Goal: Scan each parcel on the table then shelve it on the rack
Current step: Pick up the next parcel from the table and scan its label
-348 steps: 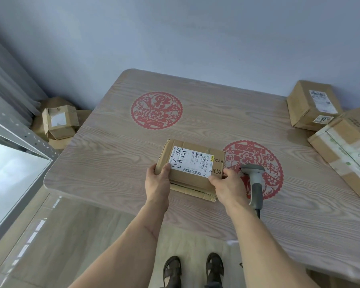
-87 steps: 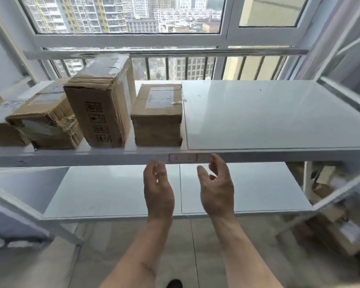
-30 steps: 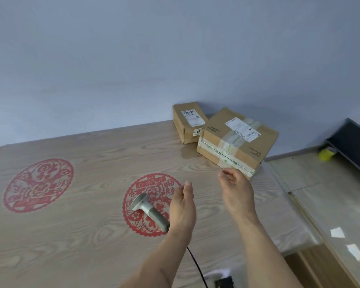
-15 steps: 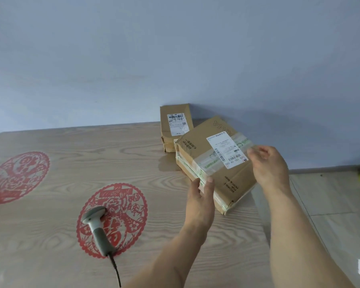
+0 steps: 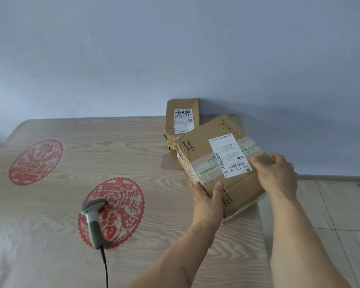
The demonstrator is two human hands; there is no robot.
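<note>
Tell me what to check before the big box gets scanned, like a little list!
1. Both hands on the big box: ok, left hand at its near corner, right hand at its right edge.
2. Label facing up: ok, barcode shows.
3. Scanner ready: not ok, it lies on the table, nobody holds it.
4. Scanner cord untangled: cannot tell, it leaves the picture.
5. Small box out of the way: ok, behind the big box by the wall.

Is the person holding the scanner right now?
No, the scanner lies untouched on the table, while the left hand and right hand both grip the large parcel.
</note>
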